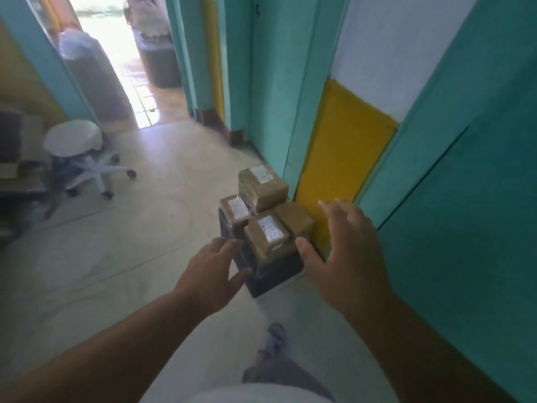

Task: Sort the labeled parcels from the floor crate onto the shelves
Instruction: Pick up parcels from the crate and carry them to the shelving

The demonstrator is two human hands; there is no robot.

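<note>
A dark floor crate [270, 279] is seen on the pale tiled floor [139, 228], set against the base of a teal and yellow wall [337, 158]. Brown paper-wrapped parcels are stacked in it and rise above its rim. The nearest parcel [267, 232] is a rectangular block lying just beyond the fingertips of both hands, between them; its white label [270, 226] faces upward and its long axis runs away from the viewer, angled slightly left. A second labeled parcel [234, 211] is located beyond the left fingertips, a third, unlabeled on its visible face [295, 218], beyond the right thumb, and a larger one [263, 186] lies on top at the far side, label upward. The wrapping appears glossy, as if taped.

The left hand [210, 274] is extended forward, palm down, with the fingers slightly spread and loosely curved; nothing is held, and the fingertips lie at the near left corner of the crate. Contact cannot be confirmed. The right hand [345, 257] is raised with the palm turned inward toward the parcels, fingers spread wide and thumb pointed at the stack; nothing is gripped. Both forearms are bare and reach in from the lower edge.

A white wheeled stool [75, 144] stands well to the left of the left hand.
</note>
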